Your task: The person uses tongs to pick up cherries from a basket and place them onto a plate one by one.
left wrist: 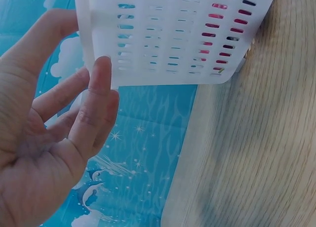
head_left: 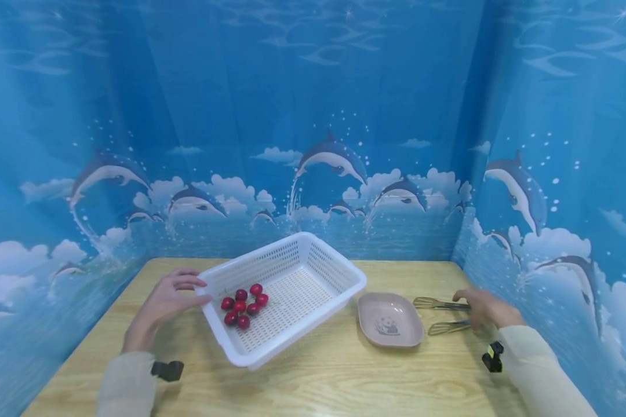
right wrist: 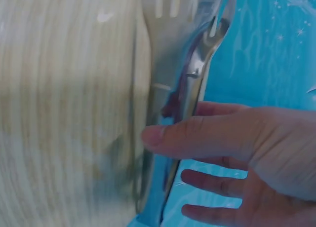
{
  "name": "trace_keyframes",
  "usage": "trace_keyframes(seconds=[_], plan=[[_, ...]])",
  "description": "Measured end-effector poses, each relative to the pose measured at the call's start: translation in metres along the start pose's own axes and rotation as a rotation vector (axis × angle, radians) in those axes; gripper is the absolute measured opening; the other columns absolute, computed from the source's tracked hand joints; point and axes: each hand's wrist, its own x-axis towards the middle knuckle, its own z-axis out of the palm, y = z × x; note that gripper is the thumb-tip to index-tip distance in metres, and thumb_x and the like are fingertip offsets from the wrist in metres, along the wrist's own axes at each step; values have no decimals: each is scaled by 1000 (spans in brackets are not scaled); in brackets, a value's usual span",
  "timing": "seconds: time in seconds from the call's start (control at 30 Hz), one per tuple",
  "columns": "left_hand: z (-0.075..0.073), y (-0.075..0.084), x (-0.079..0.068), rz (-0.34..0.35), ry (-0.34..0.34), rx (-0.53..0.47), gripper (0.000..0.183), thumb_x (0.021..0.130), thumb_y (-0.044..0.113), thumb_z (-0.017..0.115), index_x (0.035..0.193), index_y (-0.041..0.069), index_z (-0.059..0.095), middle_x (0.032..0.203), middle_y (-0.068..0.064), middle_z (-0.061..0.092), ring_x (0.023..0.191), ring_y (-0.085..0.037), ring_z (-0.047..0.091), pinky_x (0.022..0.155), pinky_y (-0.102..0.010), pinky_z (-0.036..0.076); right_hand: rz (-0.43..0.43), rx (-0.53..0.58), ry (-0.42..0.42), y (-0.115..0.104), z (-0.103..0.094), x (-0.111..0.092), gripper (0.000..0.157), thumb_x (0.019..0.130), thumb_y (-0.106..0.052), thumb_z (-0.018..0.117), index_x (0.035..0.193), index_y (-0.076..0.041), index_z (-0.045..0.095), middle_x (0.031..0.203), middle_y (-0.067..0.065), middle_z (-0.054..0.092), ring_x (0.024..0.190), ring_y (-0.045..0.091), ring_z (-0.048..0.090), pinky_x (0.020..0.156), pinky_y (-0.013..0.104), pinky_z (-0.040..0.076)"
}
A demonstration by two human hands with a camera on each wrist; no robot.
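Note:
My left hand [head_left: 167, 301] pinches the left-end rim of a white perforated plastic basket [head_left: 308, 288]. Several red cherries [head_left: 240, 307] lie together near that end, inside it. In the left wrist view, the cherries show red through the slots of the basket wall [left wrist: 168, 39], and fingertips touch its edge. Over at the right, my right hand [head_left: 487, 307] holds metal food tongs [head_left: 443, 304] between thumb and fingers. Their two arms stand apart, pointing left. The right wrist view shows the thumb against one arm of the tongs [right wrist: 195, 69], with the lower fingers loose.
A pinkish square dish [head_left: 391, 318] with a panda picture stands between the basket and the tongs. Everything rests on a light wooden table [head_left: 334, 376]. Blue dolphin-print curtains [head_left: 313, 116] close off the back and both sides.

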Motion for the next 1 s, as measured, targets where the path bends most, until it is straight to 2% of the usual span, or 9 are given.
trace_keyframes(seconds=[0.1, 0.23, 0.57, 0.73, 0.9, 1.0], plan=[[0, 0, -1, 0, 2, -5, 53, 84, 31, 86, 119, -5, 70, 156, -27, 44, 131, -51, 55, 101, -58, 56, -27, -5, 16, 4, 3, 2, 71, 67, 18, 77, 133, -3, 59, 135, 39, 53, 110, 47, 59, 62, 35, 48], [0, 2, -2, -13, 5, -4, 53, 84, 31, 86, 120, -4, 71, 157, -27, 44, 130, -49, 55, 100, -56, 57, -59, -31, 49, 9, 9, 4, 67, 67, 15, 78, 129, -5, 61, 129, 37, 57, 105, 44, 61, 63, 36, 50], [0, 2, -2, -32, 1, -4, 53, 86, 32, 84, 123, -3, 70, 159, -26, 41, 132, -48, 54, 102, -57, 56, -114, -17, 79, 18, 14, 7, 64, 67, 14, 76, 128, -3, 62, 128, 36, 59, 100, 38, 59, 68, 38, 49], [0, 1, -2, -31, 0, 3, 53, 86, 32, 85, 123, -2, 70, 160, -26, 41, 133, -48, 54, 102, -58, 55, -135, -23, 96, 23, 14, 9, 56, 70, 7, 79, 123, -3, 64, 122, 30, 64, 105, 43, 63, 74, 48, 57], [1, 1, -1, -28, 2, 5, 53, 86, 31, 85, 123, -3, 70, 160, -25, 42, 132, -48, 54, 103, -59, 54, -145, 7, 111, 22, 10, 5, 52, 72, -2, 83, 119, -6, 63, 110, 22, 66, 94, 36, 63, 70, 48, 56], [0, 2, -2, -30, -1, 4, 54, 85, 32, 85, 123, -3, 69, 160, -26, 41, 133, -48, 54, 103, -59, 54, -132, 9, 121, 19, 6, 3, 52, 71, -6, 83, 120, -9, 63, 110, 20, 66, 94, 34, 63, 71, 48, 56]])
